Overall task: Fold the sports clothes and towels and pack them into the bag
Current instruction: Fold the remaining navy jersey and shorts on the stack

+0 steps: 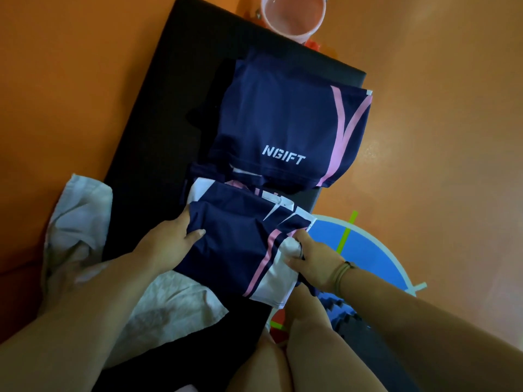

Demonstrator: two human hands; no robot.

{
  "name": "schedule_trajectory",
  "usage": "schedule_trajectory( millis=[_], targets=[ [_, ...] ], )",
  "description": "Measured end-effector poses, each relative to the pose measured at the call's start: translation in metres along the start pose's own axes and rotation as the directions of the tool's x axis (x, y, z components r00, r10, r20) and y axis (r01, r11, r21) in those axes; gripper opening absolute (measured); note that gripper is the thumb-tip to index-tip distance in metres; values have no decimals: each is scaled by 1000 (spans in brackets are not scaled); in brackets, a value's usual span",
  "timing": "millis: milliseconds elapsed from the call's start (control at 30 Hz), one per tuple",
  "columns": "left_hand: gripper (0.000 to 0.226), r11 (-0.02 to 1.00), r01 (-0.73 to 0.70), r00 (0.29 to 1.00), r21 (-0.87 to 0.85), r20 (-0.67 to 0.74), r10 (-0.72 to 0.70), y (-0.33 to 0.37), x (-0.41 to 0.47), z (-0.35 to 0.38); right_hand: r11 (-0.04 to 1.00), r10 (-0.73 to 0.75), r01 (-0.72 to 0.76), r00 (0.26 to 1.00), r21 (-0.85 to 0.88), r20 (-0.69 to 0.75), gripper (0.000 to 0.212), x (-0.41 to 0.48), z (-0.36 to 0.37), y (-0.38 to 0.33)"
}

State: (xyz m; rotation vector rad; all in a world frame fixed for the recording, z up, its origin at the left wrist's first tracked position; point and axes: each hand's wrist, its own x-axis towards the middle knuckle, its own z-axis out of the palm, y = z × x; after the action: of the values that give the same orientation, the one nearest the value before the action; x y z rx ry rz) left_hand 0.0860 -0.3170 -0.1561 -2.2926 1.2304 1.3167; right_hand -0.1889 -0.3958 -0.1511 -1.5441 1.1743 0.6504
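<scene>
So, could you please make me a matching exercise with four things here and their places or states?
1 NGIFT garment
2 white-panelled navy garment
3 white towel
4 pink bucket

A beyond the black mat's far end
B gripped by left hand and right hand
C crumpled at the mat's left edge
D folded flat, mid-mat

Pairs: 1-D, 2-B, 3-C, 4-A

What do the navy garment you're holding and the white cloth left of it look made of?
Navy garment: likely smooth synthetic sports knit, slight sheen, crisp pink stripes. White cloth: seems matte, cotton-like towelling, soft rumpled folds; weave too blurred to confirm.
</scene>
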Motion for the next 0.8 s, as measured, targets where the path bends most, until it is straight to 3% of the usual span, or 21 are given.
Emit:
schedule_trajectory(
  millis=[133, 333, 400, 500, 600, 800],
  targets=[
    [54, 988, 43, 999, -151, 1, -43, -18, -16, 12, 999, -9, 11, 1000, 41, -29, 33, -8, 13, -3],
    [45, 943, -16, 987, -333, -154, -37, -13, -41, 17, 976, -78, 142, 936, 165, -342, 24, -29, 27, -2],
    [42, 917, -51, 982, -395, -188, -26, -12, -49, 16, 948, -88, 179, 942, 263, -323, 20, -37, 28, 1],
    [38, 867, -92, 980, -490, -200, -9, -19, -58, 11, 862, -63, 142, 982, 486, -176, 21, -47, 28, 5],
    [24, 883, -101, 982, -458, -188, 15, -30, -64, 4, 772, -92, 105, 994, 627, -53, 18, -49, 24, 3],
    [31, 931, -95, 987, -351, -155, 43, -33, -40, -6, 853, -39, 103, 990, 512, -135, 16, -22, 13, -10]
  ],
)
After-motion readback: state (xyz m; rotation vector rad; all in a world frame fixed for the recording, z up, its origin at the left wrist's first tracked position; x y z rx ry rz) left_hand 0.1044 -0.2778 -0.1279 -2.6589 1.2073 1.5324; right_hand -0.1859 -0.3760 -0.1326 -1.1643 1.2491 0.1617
